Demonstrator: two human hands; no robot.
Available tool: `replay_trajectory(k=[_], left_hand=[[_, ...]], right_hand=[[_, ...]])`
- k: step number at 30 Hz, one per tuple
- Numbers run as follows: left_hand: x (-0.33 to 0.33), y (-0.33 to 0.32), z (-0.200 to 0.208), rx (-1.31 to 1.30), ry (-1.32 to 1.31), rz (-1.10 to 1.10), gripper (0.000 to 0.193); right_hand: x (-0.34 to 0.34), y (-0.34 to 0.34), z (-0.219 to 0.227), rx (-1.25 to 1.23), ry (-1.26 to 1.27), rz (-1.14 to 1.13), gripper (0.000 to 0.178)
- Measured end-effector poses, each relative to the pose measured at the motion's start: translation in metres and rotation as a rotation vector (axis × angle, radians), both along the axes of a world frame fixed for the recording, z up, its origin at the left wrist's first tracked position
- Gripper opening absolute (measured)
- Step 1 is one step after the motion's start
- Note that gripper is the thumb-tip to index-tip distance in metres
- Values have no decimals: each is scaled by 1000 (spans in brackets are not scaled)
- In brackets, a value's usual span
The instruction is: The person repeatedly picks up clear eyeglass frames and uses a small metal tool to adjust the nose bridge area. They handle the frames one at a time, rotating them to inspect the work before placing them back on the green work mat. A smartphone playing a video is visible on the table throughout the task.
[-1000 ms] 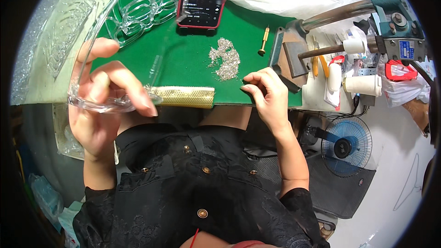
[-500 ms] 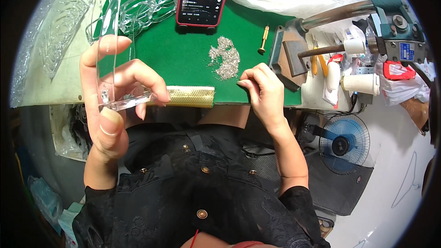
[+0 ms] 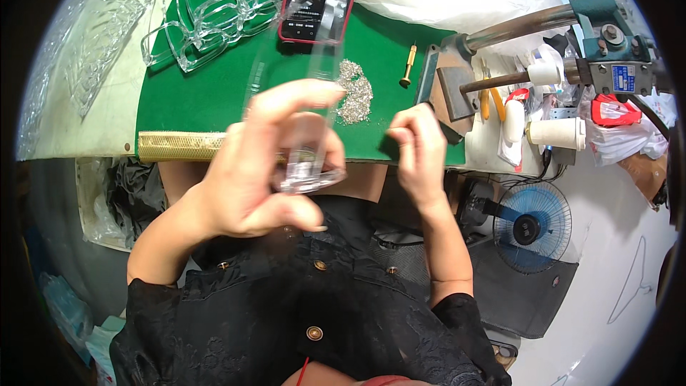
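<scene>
My left hand (image 3: 246,164) is raised above the table's front edge, fingers curled round a clear plastic eyeglass frame (image 3: 306,177). The frame's transparent temples point away from me, blurred by motion, in front of the phone. My right hand (image 3: 420,150) is closed in a pinch at the front edge of the green mat (image 3: 236,93). Whatever is between its fingertips is too small or hidden to make out. A heap of tiny silvery metal pieces (image 3: 355,100) lies just left of and beyond that hand. Farther back is a small brass-coloured screwdriver (image 3: 408,68).
More clear eyeglass frames (image 3: 214,21) lie tangled at the back left. A phone (image 3: 307,11) stands at the back. A gold textured strip (image 3: 179,146) lines the front edge. On the right are a bench press (image 3: 600,36), pliers (image 3: 491,100) and a white cup (image 3: 557,133).
My left hand has swung right and turned, carrying the eyeglass frame from the left side towards the middle. My right hand has shifted slightly right and nearer, away from the metal heap.
</scene>
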State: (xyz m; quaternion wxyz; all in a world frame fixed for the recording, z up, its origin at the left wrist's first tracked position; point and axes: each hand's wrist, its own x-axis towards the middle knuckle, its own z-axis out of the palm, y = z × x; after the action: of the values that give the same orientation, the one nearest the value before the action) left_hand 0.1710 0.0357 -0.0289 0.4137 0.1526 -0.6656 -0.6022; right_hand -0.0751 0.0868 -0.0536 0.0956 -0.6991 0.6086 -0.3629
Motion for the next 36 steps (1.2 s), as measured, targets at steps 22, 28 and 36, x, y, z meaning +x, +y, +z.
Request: replay_trajectory(k=[22,28,36], left_hand=[[-56,7,6,-114,-157,-206,77],[-57,6,5,-117,-134,-187,77],[-55,4,8,-131,-177,-192,76]], right_hand=[[13,-7,87,-320,33,343,25],[15,-10,85,-340,32,336,26],[12,-12,83,-334,20,350,25]])
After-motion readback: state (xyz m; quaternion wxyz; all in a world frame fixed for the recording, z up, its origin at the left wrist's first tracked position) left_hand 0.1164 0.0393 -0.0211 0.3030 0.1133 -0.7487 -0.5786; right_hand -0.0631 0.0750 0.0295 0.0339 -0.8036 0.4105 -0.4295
